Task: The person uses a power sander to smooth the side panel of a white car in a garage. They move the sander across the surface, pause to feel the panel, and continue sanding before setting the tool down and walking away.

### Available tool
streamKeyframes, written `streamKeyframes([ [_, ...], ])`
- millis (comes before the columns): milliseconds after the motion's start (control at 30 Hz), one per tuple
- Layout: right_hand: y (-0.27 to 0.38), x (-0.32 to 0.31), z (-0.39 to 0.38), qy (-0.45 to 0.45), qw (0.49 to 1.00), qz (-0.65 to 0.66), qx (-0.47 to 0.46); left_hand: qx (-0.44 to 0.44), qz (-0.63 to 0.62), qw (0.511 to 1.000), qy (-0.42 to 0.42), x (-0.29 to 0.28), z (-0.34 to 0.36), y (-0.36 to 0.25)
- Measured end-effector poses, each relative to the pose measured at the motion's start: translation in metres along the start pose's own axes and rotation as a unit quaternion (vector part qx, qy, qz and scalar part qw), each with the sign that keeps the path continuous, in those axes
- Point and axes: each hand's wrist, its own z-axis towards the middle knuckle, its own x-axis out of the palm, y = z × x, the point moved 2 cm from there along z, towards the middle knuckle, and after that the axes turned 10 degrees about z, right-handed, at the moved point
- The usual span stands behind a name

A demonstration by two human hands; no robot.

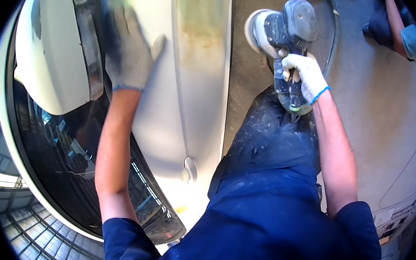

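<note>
Against the white car door panel (160,111), just right of the side mirror (52,42), my left hand (130,54) lies flat in a white knit glove, fingers stretched out and thumb apart. A tan and greenish sanded patch (198,20) shows on the panel farther up. My right hand (304,74), gloved too, is wrapped round the handle of a dark, dusty power sander (296,29). The sander's round pale pad (257,31) faces left toward the car, apart from the panel. A hose runs from the tool's lower end.
A grey hose (334,37) curves over the concrete floor (379,95) behind the sander. At the upper right another person's arm (397,28) shows. The car's side window (57,151) and a door handle (189,169) are on my left. A thin cable (407,167) lies at right.
</note>
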Motion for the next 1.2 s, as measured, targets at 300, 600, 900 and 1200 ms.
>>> streamKeyframes([
  [300,-0.008,-0.011,-0.007,0.003,0.999,0.034,-0.015,0.051,0.017,0.998,0.028,-0.007,0.002,-0.005],
  [600,0.006,-0.011,-0.007,-0.074,0.995,-0.069,0.002,0.036,0.052,0.994,-0.089,0.028,0.074,0.007],
  [900,-0.016,-0.024,-0.005,-0.101,0.992,-0.08,-0.01,0.041,0.033,0.994,0.097,-0.01,-0.035,0.002],
  [1200,0.014,0.001,-0.087,0.023,0.834,-0.395,-0.384,0.014,0.033,0.996,-0.081,0.025,0.073,0.013],
])
